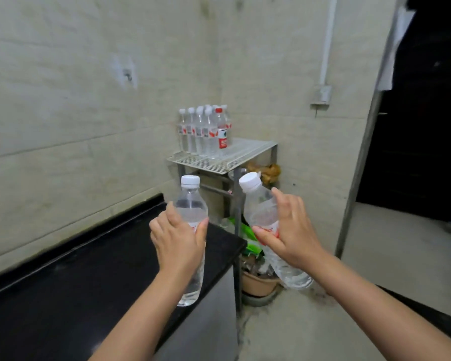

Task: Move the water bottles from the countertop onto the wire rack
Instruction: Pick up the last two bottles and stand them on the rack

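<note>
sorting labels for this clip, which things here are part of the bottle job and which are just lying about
Job:
left-hand bottle
right-hand bottle
wire rack
bottles on rack
countertop

Lying about:
green packet
clay pot
wall socket

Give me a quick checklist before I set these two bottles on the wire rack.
1. Left hand grip on left bottle: ok, fingers wrapped round it.
2. Right hand grip on right bottle: ok, though the bottle is tilted.
3. Caps on both: ok.
4. Free space on wire rack: ok, bare at the front and right.
5. Standing bottles at the rack's back left: ok, upright.
6. Rack steadiness: cannot tell.
</note>
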A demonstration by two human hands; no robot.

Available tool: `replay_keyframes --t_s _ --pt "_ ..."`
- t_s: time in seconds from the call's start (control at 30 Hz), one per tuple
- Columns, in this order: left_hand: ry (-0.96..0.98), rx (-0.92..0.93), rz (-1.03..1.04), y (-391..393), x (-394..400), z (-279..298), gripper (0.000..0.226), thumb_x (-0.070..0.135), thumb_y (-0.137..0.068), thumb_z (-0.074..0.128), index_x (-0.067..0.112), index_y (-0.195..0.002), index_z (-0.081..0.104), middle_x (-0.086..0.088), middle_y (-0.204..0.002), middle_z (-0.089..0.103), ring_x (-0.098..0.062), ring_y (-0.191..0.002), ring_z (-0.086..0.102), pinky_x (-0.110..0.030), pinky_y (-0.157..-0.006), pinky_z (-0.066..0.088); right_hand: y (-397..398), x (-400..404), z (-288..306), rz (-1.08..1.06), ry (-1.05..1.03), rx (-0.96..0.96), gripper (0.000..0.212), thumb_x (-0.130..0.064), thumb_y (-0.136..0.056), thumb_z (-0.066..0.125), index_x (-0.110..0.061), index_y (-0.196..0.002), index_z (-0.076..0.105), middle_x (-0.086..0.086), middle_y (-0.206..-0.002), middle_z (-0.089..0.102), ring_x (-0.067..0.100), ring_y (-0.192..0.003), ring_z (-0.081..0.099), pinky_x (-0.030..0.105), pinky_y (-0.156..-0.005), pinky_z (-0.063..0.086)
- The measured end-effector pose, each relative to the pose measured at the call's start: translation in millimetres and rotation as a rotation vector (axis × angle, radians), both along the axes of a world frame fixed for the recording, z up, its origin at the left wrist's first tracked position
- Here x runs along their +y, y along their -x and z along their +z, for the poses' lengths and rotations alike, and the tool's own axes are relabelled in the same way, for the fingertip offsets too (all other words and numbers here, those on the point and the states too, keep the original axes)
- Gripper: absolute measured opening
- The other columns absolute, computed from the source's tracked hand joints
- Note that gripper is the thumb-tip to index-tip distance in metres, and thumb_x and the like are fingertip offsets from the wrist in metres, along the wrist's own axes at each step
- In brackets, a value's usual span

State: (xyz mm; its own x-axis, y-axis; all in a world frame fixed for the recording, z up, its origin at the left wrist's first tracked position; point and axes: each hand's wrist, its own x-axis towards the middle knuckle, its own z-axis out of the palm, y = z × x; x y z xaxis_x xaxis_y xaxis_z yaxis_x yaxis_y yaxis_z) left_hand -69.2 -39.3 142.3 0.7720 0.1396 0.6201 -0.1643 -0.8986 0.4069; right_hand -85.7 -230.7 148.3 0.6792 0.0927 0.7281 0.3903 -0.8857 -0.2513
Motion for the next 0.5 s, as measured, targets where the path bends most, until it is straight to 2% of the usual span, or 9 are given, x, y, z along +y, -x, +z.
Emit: replay_keyframes --t_s 0.07,0.1,0.17,0.27,0.37,0.5 --pt "-0.055 -0.055 -0.013 -31 -31 10 0.071 0.025 -0.066 0.079 -0.023 -0.108 0.047 -0.041 -0.087 0.059 -0.053 -0.075 0.058 -0.058 -0.067 0.05 -25 -29 10 -0.01 -0.01 -0.008 0.067 -0.05 -0.075 0.044 -0.008 -0.124 0.027 0.025 -0.093 0.058 0.025 -0.086 0.042 0.032 -0.076 0.036" --pt "-0.063 -0.081 -0.023 -47 -45 15 0.072 0.03 -0.069 0.076 -0.022 -0.109 0.045 -0.041 -0.088 0.058 -0.053 -0.075 0.058 -0.058 -0.068 0.05 -39 -42 15 -0.029 -0.002 -0.019 0.067 -0.05 -0.075 0.043 -0.008 -0.124 0.027 0.025 -0.094 0.058 0.03 -0.086 0.048 0.031 -0.077 0.037" --pt "-0.066 -0.14 -0.05 -78 -69 26 0.076 0.043 -0.075 0.058 -0.022 -0.112 0.042 -0.043 -0.092 0.056 -0.053 -0.078 0.056 -0.057 -0.072 0.049 -68 -62 27 -0.059 -0.008 -0.05 0.07 -0.05 -0.074 0.043 -0.006 -0.126 0.027 0.026 -0.095 0.058 0.039 -0.083 0.055 0.033 -0.078 0.039" --pt "-0.009 -0.209 -0.095 -123 -98 43 0.085 0.051 -0.075 0.037 -0.021 -0.12 0.039 -0.043 -0.105 0.051 -0.054 -0.091 0.05 -0.057 -0.084 0.043 -117 -86 43 -0.068 -0.054 -0.09 0.082 -0.052 -0.072 0.041 0.006 -0.13 0.037 0.029 -0.102 0.055 0.043 -0.092 0.053 0.03 -0.079 0.028" --pt "-0.019 -0.329 -0.076 -182 -119 55 0.085 0.051 -0.076 0.038 -0.022 -0.12 0.04 -0.043 -0.104 0.051 -0.055 -0.091 0.049 -0.058 -0.085 0.041 -178 -106 60 -0.047 -0.095 -0.132 0.088 -0.056 -0.069 0.038 0.006 -0.132 0.036 0.027 -0.112 0.051 0.04 -0.103 0.048 0.026 -0.082 0.026" --pt "-0.022 -0.346 -0.065 -278 -143 74 0.084 0.05 -0.076 0.037 -0.021 -0.12 0.041 -0.044 -0.104 0.05 -0.055 -0.092 0.049 -0.059 -0.086 0.04 -275 -129 80 -0.017 -0.118 -0.184 0.088 -0.056 -0.068 0.038 0.005 -0.132 0.036 0.026 -0.116 0.051 0.039 -0.107 0.047 0.026 -0.086 0.027"
